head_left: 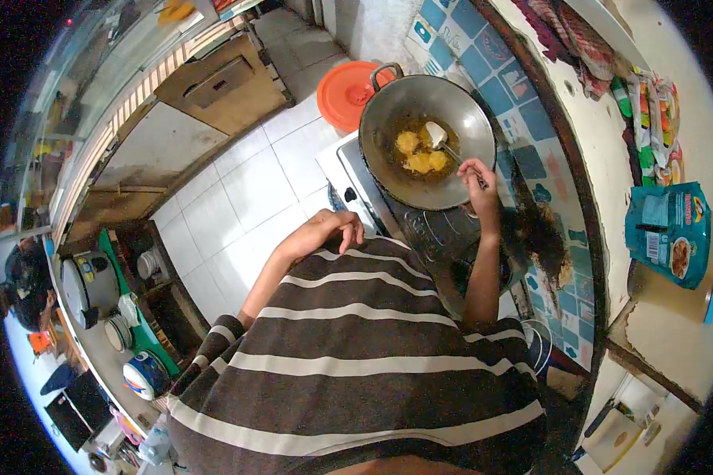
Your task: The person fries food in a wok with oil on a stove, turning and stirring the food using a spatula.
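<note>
A large metal wok sits on the stove, with oil pooled in its bottom. Several golden fritters lie in the oil. My right hand is closed around the handle of a metal spatula, whose pale blade rests among the fritters. In front of my striped shirt, my left hand hangs with its fingers loosely curled. It is near the stove's front edge, and I see nothing in it.
Beyond the stove stands a bucket with an orange lid. Blue patterned tiles cover the wall at right. A teal food pouch lies on the ledge. A rice cooker stands on the shelf at left, across the white floor.
</note>
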`<state>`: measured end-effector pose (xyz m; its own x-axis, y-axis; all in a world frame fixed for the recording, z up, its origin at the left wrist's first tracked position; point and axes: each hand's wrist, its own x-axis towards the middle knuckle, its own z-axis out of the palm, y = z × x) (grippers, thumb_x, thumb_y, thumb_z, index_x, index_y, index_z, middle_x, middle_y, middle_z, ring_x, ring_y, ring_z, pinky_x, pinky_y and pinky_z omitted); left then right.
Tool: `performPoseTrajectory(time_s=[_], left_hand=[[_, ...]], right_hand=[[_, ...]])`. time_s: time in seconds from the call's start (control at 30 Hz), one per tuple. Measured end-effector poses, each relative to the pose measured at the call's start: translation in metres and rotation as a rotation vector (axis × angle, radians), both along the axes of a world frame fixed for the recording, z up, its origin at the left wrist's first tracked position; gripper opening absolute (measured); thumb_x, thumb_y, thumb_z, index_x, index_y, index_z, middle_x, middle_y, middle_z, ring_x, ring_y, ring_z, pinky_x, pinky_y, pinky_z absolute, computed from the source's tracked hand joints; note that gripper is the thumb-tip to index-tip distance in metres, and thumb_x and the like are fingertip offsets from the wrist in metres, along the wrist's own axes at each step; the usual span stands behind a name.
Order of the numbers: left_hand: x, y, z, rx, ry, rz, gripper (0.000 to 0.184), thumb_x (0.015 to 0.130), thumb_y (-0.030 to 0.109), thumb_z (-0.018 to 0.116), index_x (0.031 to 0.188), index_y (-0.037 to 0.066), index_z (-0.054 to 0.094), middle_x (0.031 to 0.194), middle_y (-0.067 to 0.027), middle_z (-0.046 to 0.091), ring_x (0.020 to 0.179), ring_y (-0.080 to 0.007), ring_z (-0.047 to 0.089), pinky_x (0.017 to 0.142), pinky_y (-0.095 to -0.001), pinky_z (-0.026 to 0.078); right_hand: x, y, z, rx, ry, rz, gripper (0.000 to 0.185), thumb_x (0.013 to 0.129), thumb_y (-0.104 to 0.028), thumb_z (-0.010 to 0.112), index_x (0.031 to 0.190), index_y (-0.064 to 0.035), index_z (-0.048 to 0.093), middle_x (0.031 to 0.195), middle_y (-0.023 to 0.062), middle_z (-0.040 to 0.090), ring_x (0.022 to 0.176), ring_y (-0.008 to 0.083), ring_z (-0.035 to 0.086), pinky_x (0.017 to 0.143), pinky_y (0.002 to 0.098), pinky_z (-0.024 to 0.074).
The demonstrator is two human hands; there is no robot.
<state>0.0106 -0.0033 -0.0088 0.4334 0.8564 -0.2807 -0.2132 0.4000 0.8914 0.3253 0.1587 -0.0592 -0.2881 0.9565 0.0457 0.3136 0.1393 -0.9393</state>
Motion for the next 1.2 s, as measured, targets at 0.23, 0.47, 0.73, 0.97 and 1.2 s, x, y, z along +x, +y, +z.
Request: performPoseTrajectory(time_s=[0.23,0.47,0.73,0.97,1.2], left_hand=[[-0.003,-0.013,-0.001,0.013,0.023,0.051,0.061,0.099,0.032,0.034,0.053,-0.001,0.056,0.071,-0.0134,0.057,0.088,-0.0245,0.052,0.085,-0.0342,0.040],[-0.007,-0.015,-0.006,0.015,0.019,0.051,0.062,0.100,0.032,0.034,0.052,0.001,0.056,0.063,-0.0105,0.056,0.087,-0.0242,0.053,0.085,-0.0342,0.040],[-0.015,-0.012,-0.010,0.004,0.011,0.036,0.062,0.100,0.033,0.034,0.052,0.001,0.056,0.064,-0.0103,0.056,0.086,-0.0239,0.052,0.084,-0.0337,0.041],[-0.019,-0.005,-0.005,-0.002,0.015,0.003,0.062,0.099,0.033,0.034,0.053,-0.001,0.057,0.071,-0.0129,0.056,0.084,-0.0249,0.052,0.087,-0.0347,0.040],[-0.021,-0.004,-0.013,0.009,-0.012,0.019,0.062,0.099,0.032,0.035,0.052,-0.001,0.056,0.071,-0.0136,0.056,0.084,-0.0255,0.052,0.088,-0.0347,0.040]], right_hand=[[0.017,0.001,0.000,-0.079,0.085,0.052,0.012,0.084,-0.007,0.045,0.088,-0.0055,0.056,0.079,0.0001,0.058,0.072,0.0083,0.053,0.067,0.0227,0.0423],[0.008,-0.001,-0.004,-0.053,0.080,0.025,0.013,0.092,-0.014,0.047,0.087,-0.0068,0.057,0.078,-0.0013,0.059,0.070,0.0064,0.050,0.063,0.0207,0.0401],[0.003,-0.002,-0.009,-0.036,0.115,-0.008,0.011,0.090,-0.014,0.049,0.088,-0.0063,0.056,0.079,0.0003,0.058,0.067,0.0068,0.046,0.062,0.0214,0.0385],[0.010,-0.003,-0.020,-0.052,0.159,0.026,0.014,0.090,-0.017,0.050,0.089,-0.0033,0.054,0.078,0.0023,0.057,0.068,0.0087,0.047,0.063,0.0229,0.0388],[0.018,-0.018,-0.018,-0.134,0.178,-0.064,0.014,0.090,-0.019,0.053,0.085,-0.0069,0.058,0.077,0.0004,0.059,0.064,0.0077,0.049,0.060,0.0219,0.0393]])
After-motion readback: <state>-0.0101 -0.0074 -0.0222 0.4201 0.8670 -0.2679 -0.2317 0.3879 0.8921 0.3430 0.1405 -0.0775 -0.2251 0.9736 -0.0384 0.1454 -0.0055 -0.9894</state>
